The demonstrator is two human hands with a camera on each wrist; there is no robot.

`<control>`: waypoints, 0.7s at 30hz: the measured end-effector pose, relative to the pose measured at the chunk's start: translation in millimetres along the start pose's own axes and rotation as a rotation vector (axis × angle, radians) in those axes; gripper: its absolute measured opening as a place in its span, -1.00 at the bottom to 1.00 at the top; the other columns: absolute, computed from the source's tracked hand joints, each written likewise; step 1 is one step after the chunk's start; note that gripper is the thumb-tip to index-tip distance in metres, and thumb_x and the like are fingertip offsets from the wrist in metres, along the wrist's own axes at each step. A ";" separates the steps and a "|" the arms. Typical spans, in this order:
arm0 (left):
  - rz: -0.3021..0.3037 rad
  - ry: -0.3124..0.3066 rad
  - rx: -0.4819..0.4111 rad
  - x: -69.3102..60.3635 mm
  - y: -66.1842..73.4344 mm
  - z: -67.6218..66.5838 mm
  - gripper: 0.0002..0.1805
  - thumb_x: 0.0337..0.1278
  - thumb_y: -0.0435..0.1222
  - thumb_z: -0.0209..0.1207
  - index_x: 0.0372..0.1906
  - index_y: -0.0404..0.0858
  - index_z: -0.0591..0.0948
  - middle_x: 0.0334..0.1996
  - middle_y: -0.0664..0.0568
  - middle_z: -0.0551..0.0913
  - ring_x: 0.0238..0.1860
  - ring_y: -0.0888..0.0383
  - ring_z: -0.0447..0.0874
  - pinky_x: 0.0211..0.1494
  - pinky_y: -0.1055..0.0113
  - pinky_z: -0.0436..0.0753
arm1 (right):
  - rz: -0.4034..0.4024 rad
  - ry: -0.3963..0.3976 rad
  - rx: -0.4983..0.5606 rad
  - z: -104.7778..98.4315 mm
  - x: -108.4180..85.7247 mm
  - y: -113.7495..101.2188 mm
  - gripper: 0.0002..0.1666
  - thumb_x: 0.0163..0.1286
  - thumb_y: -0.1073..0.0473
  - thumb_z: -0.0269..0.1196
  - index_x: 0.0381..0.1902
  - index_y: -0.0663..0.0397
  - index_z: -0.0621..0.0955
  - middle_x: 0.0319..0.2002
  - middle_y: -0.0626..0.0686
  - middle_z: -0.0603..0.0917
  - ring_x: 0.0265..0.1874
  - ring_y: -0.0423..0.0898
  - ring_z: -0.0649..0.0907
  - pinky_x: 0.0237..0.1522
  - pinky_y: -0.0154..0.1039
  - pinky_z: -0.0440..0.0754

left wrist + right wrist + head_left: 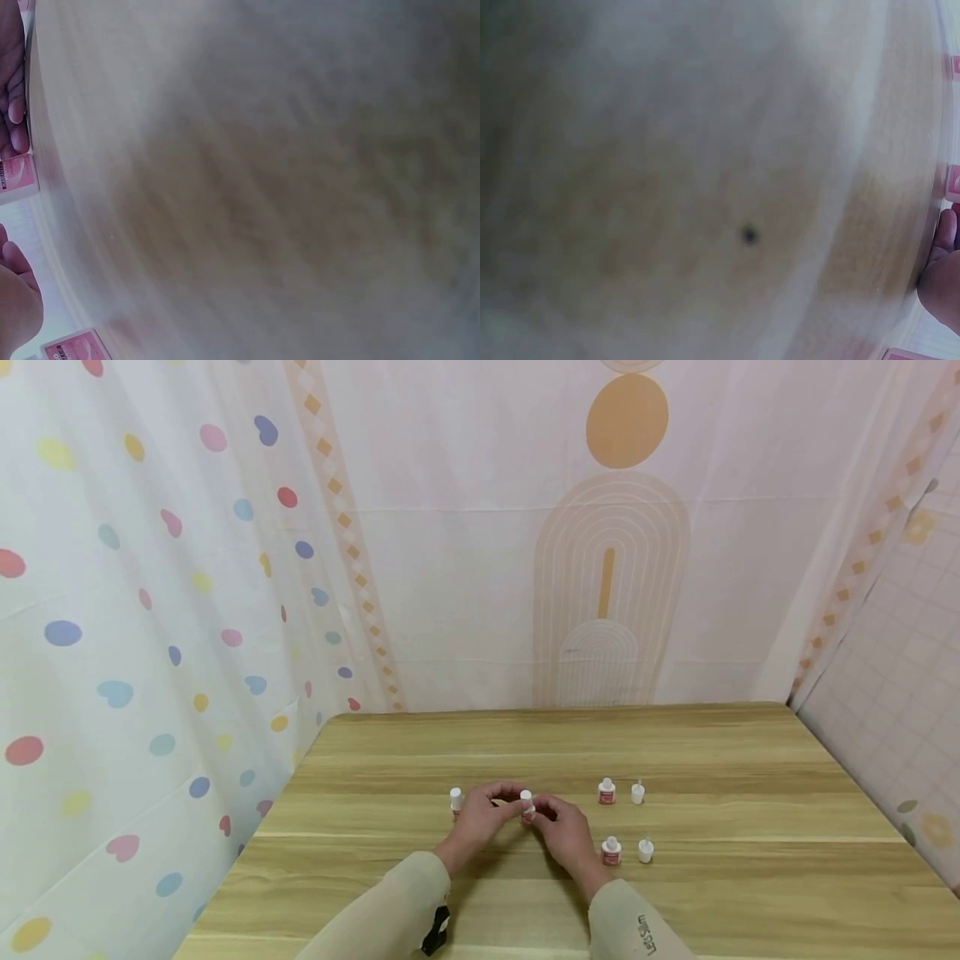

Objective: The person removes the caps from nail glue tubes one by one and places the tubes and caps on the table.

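In the head view, my left hand and right hand meet around a small white-capped bottle near the middle of the table. The left thumb and fingers reach its cap side, while the right thumb and fingers pinch it from the right; its lower part is largely hidden. Just left of my left hand stands another capped bottle, partly covered by that hand. In the left wrist view, fingers and a pink label show at the left edge. The right wrist view catches fingers at its right edge.
On the right, two uncapped bottles with red labels, a far one and a near one, stand upright. Beside each lies its white cap, far and near, turned upward with a thin stem. Curtains hang behind the wooden table.
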State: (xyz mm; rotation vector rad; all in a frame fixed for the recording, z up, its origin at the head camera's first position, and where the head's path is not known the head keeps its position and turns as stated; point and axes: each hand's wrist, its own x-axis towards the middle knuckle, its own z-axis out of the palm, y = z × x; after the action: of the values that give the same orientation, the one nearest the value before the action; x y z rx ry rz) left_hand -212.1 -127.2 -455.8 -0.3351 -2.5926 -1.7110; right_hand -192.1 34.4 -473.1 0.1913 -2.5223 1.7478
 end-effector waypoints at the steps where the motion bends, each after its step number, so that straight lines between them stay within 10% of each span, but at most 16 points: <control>1: 0.011 -0.002 -0.004 -0.5 -0.2 -0.3 -0.76 0.21 -0.17 0.35 -0.09 -0.19 0.75 -0.20 0.09 0.73 -0.13 0.12 0.61 -0.12 0.26 0.55 | -0.002 -0.001 0.000 0.0 -0.1 0.3 -0.89 0.41 0.24 0.28 -0.17 0.11 0.72 -0.22 0.00 0.72 -0.14 -0.06 0.63 -0.01 -0.03 0.54; 21: 0.016 -0.003 -0.029 -1.9 2.7 -0.6 -0.75 0.20 -0.15 0.36 -0.10 -0.19 0.75 -0.21 0.07 0.73 -0.12 0.08 0.61 -0.12 0.23 0.53 | -0.002 -0.007 0.004 -0.3 0.1 0.6 -0.88 0.41 0.24 0.28 -0.17 0.11 0.72 -0.23 -0.01 0.72 -0.16 -0.08 0.63 -0.03 -0.06 0.54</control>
State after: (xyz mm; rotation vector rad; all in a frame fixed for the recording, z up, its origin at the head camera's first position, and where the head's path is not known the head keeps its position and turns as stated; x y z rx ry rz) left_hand -209.8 -127.1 -453.3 -0.3575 -2.5622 -1.7459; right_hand -192.3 34.9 -473.5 0.2006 -2.5222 1.7549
